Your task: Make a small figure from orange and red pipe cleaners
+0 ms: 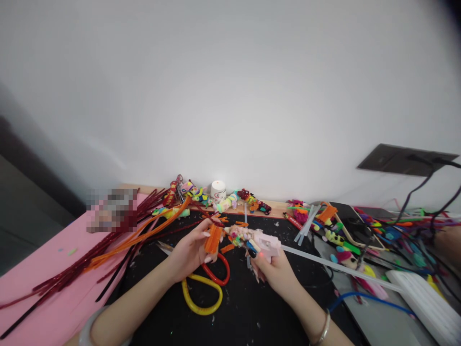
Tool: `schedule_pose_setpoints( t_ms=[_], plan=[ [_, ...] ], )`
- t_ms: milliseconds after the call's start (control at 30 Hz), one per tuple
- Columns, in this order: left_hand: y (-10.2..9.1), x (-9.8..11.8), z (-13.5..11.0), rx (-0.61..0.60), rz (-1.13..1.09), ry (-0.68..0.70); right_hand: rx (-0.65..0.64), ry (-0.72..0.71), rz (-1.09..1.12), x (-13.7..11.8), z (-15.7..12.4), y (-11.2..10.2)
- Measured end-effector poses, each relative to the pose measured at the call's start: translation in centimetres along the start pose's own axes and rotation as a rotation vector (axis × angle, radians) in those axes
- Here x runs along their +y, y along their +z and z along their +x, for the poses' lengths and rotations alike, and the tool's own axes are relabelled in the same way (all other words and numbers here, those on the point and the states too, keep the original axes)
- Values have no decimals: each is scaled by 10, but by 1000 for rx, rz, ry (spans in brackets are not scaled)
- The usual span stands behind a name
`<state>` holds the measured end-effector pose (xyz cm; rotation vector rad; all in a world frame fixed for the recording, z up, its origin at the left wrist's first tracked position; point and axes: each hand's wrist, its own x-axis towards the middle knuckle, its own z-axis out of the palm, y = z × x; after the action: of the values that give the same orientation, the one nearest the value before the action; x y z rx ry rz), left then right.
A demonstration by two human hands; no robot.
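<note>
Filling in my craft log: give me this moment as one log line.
left hand: holds orange fuzzy piece | right hand: holds pink glue gun, nozzle pointing left | below hands: scissors lying on black mat

We find only one printed mark here: a red logo on the side of the small white pot, which stands at the back of the table against the wall. It is too small for us to make out a word, a brand or a number in it. Well to the left of the pot, a patch is blurred into squares, and we read nothing there. In front of the pot and a little to its right, the pink glue gun in the right hand shows a small red light on its side, the only sign we can tell on it.
</note>
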<state>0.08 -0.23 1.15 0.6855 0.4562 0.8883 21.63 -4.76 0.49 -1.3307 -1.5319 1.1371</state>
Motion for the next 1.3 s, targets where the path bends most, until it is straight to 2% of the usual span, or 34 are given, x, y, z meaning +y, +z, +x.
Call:
schedule_pose_setpoints(
  t_ms=[367,533,700,867,1300],
  plan=[
    [0,-1,2,-27,15,-3,7,-36,-41,-6,0,0],
    [-1,-4,1,-12,44,24,14,-4,-56,-7,-1,-1],
    [-1,-7,4,57,165,148,36,-57,-97,-5,0,-2],
    [-5,-10,6,157,296,203,62,-107,-163,-2,1,-1],
    [-8,-13,3,137,537,266,76,-100,-229,-4,2,-1]
  ],
)
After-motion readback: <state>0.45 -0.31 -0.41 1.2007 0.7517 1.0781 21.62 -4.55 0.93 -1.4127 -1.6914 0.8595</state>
